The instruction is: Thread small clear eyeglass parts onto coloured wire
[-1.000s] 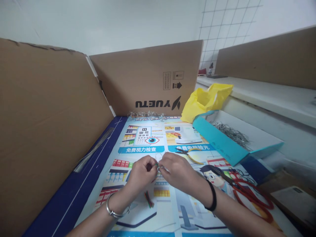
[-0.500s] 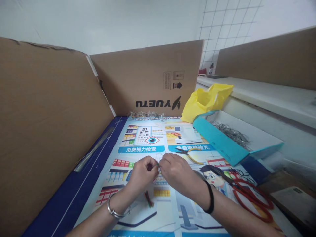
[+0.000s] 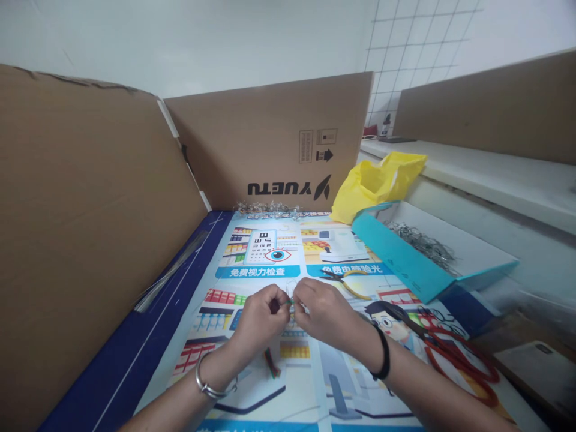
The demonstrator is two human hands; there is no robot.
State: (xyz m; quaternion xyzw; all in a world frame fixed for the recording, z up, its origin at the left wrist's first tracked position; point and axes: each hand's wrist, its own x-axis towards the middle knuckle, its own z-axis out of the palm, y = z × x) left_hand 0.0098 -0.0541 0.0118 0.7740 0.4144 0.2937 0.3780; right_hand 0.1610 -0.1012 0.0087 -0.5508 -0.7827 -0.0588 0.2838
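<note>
My left hand (image 3: 261,315) and my right hand (image 3: 321,311) meet fingertip to fingertip over a printed poster (image 3: 279,264) on the table. Both are pinched on one small piece with a green bit and thin wire (image 3: 290,301) between them; it is too small to name further. A silver bangle sits on my left wrist, a black band on my right. A small red and green bundle (image 3: 271,363) lies on the poster just below my left hand.
Yellow-handled pliers (image 3: 348,281) lie beyond my right hand. Red scissors (image 3: 454,354) lie at the right. A teal box (image 3: 405,258) holds metal wire pieces, a yellow bag (image 3: 375,180) behind it. Cardboard walls (image 3: 90,210) stand left and behind.
My hands stayed together at the same spot; the right hand's fingers shifted slightly toward the left hand and closed tighter on the small piece.
</note>
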